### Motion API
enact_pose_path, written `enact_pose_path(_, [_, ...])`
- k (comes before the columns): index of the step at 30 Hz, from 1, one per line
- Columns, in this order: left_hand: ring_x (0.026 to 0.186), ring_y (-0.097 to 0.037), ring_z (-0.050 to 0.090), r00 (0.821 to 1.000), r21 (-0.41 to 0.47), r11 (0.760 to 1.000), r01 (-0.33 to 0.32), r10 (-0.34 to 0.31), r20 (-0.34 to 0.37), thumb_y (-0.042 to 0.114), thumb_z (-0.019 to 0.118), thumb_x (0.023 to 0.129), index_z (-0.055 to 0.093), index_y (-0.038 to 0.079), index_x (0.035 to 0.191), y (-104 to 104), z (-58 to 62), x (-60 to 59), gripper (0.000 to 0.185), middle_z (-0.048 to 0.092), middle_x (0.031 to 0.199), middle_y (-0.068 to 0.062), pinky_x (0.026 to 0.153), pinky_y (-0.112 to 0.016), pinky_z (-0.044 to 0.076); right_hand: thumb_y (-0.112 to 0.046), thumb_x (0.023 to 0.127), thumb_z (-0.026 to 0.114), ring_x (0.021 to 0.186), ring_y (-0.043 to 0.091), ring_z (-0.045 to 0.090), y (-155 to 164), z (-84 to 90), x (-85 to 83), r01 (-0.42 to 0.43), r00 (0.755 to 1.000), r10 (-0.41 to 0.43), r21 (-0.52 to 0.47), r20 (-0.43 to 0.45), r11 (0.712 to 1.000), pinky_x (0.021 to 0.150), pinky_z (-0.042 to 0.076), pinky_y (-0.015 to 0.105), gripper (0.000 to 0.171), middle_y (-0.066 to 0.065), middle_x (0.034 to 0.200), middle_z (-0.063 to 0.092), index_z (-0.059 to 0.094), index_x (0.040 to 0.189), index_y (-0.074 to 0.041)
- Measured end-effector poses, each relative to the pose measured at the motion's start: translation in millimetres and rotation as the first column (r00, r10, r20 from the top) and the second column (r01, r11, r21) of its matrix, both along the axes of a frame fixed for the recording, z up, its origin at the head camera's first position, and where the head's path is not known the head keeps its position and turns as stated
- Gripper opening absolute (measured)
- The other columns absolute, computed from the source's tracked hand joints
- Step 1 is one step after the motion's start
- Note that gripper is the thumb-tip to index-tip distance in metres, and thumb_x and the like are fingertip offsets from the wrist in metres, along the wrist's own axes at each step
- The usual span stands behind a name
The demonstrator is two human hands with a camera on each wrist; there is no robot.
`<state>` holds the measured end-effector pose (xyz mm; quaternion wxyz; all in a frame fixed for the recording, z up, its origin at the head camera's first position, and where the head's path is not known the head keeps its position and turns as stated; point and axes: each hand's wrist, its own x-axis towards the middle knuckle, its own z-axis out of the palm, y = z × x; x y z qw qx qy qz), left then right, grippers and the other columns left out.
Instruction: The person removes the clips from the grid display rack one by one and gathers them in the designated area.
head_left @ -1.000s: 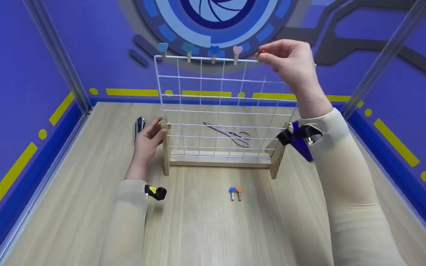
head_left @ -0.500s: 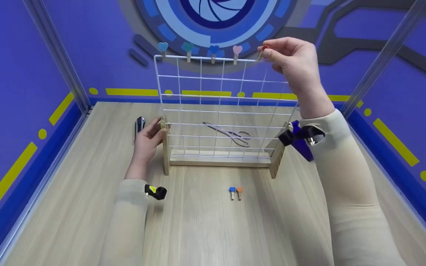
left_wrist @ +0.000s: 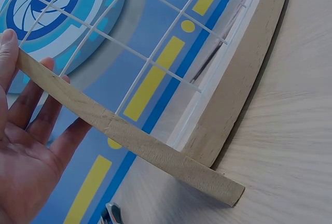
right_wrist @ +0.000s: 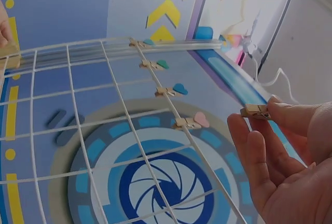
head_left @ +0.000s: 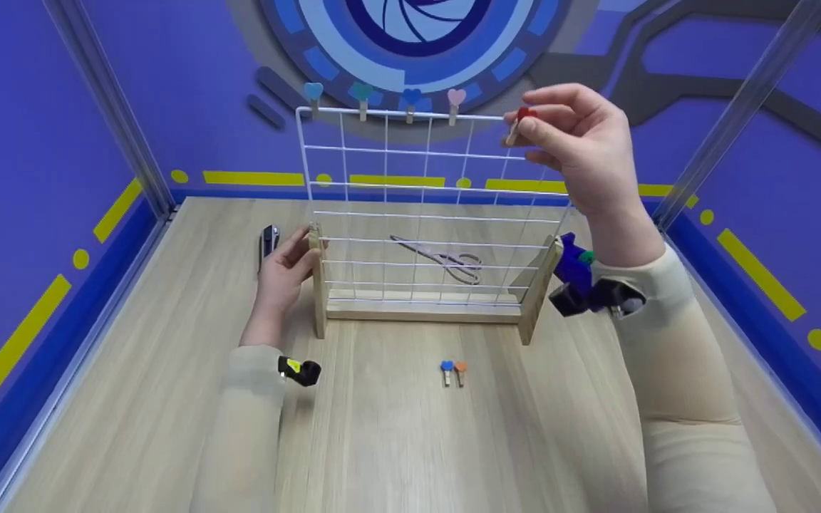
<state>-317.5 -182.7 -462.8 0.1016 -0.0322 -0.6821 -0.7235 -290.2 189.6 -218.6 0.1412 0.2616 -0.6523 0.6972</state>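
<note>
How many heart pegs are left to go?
Four heart pegs sit clipped on the wire rack. The right hand pinches a red peg off the wire, while the left hand steadies the rack's post. Two more pegs lie on the table.

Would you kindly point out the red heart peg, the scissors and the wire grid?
red heart peg [head_left: 522, 114], head view, red heart top.
scissors [head_left: 466, 265], head view, handle loops.
wire grid [head_left: 382, 112], head view, top wire.
</note>
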Motion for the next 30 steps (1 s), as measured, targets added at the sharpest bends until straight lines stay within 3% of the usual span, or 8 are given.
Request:
enact_pose_path(9, [0.112, 0.000, 0.065, 1.000, -0.042, 0.999, 0.005, -0.005, 0.004, 0.021, 0.066, 0.100, 0.046, 0.013, 0.155, -0.5, 0.1, 1.9, 0.059, 0.062, 0.143, -0.018, 0.100, -0.022, 0.057, -0.004, 0.089, 0.080, 0.081, 0.020, 0.076, 2.9, -29.3, 18.7, 0.008, 0.999, -0.012, 0.132, 0.030, 0.991, 0.066, 0.061, 0.022, 0.022, 0.010, 0.101, 0.079, 0.072, 0.109, -0.002])
enact_pose_path(12, [0.114, -0.001, 0.065, 1.000, -0.062, 0.998, 0.002, -0.001, 0.010, 0.022, 0.065, 0.100, 0.047, 0.014, 0.155, -0.7, 1.2, 3.6, 0.059, 0.062, 0.143, -0.018, 0.100, -0.021, 0.057, 0.000, 0.089, 0.078, 0.080, 0.021, 0.076, 5.2, -43.6, 20.7, 0.010, 0.998, -0.020, 0.186, 0.054, 0.983, 0.066, 0.061, 0.024, 0.024, 0.012, 0.101, 0.079, 0.070, 0.111, 0.003])
enact_pose_path(18, [0.109, 0.001, 0.067, 1.000, -0.020, 1.000, -0.012, 0.012, -0.004, 0.013, 0.063, 0.101, 0.049, 0.012, 0.153, 0.4, 2.1, 2.9, 0.054, 0.064, 0.141, -0.019, 0.095, -0.019, 0.058, 0.002, 0.089, 0.078, 0.077, 0.017, 0.076, 12.6, -76.5, 23.9, -0.018, 0.989, -0.018, 0.244, 0.146, 0.970, 0.067, 0.061, 0.024, 0.024, 0.005, 0.096, 0.077, 0.070, 0.112, 0.001])
enact_pose_path(22, [0.107, 0.002, 0.068, 1.000, -0.009, 1.000, -0.013, 0.013, -0.007, 0.012, 0.063, 0.101, 0.049, 0.011, 0.153, 0.8, 1.6, 2.6, 0.054, 0.064, 0.141, -0.020, 0.094, -0.018, 0.058, -0.003, 0.091, 0.077, 0.079, 0.015, 0.076, 16.9, -99.4, 26.9, -0.025, 0.979, -0.040, 0.311, 0.200, 0.950, 0.068, 0.061, 0.024, 0.024, -0.001, 0.094, 0.076, 0.071, 0.114, -0.002])
enact_pose_path(30, [0.110, 0.000, 0.067, 1.000, -0.003, 1.000, -0.001, 0.001, -0.015, 0.016, 0.065, 0.100, 0.047, 0.010, 0.154, 0.4, 0.7, 2.6, 0.057, 0.062, 0.143, -0.022, 0.098, -0.020, 0.057, -0.010, 0.091, 0.079, 0.081, 0.015, 0.076, 24.0, -143.6, 33.9, -0.046, 0.954, -0.085, 0.420, 0.288, 0.906, 0.071, 0.062, 0.025, 0.031, 0.001, 0.098, 0.075, 0.069, 0.118, 0.001])
